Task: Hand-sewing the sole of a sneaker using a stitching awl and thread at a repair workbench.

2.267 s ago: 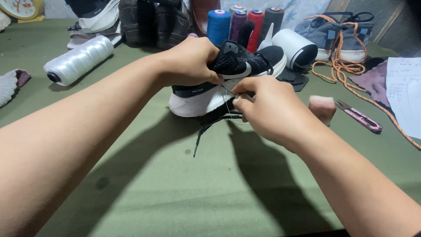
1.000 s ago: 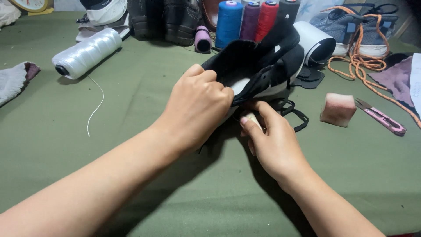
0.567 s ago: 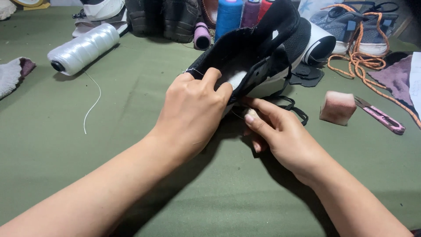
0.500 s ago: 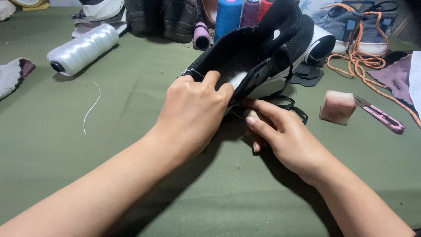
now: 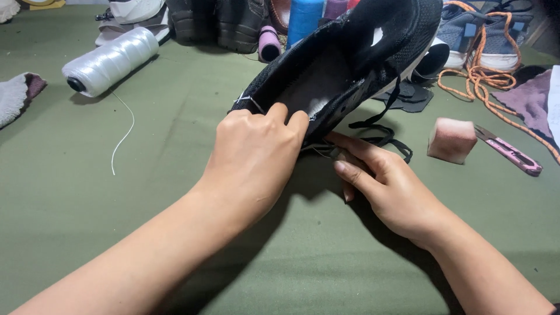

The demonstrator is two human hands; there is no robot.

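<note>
Green cloth covers the table (image 5: 116, 245), both forearms reaching in over it from the near edge. Left hand (image 5: 256, 157) is curled tight over the rim of the black shoe (image 5: 344, 64), fingertips hooked on the collar, shoe tipped up with its opening toward the camera. Right hand (image 5: 385, 181) sits just beneath the shoe, fingers loosely bent and closing on something thin below the sole; whether it is a needle or thread, cannot tell, too small and shadowed. Black laces (image 5: 382, 131) hang loose from the shoe right above that hand. Risk: a lace snags whatever the right fingers pull, since the two lie touching or nearly so. Risk: the left grip is on the soft collar only, so the tilted shoe could twist or drop toward the right fingers. Right of the hands lie a pink block (image 5: 450, 139) and pink snips (image 5: 507, 153), well apart from the shoe. Farther left, a white thread cone (image 5: 111, 61) lies on its side, its loose strand trailing; a tug could roll it. Beyond stand coloured spools (image 5: 303, 17) and other shoes.
</note>
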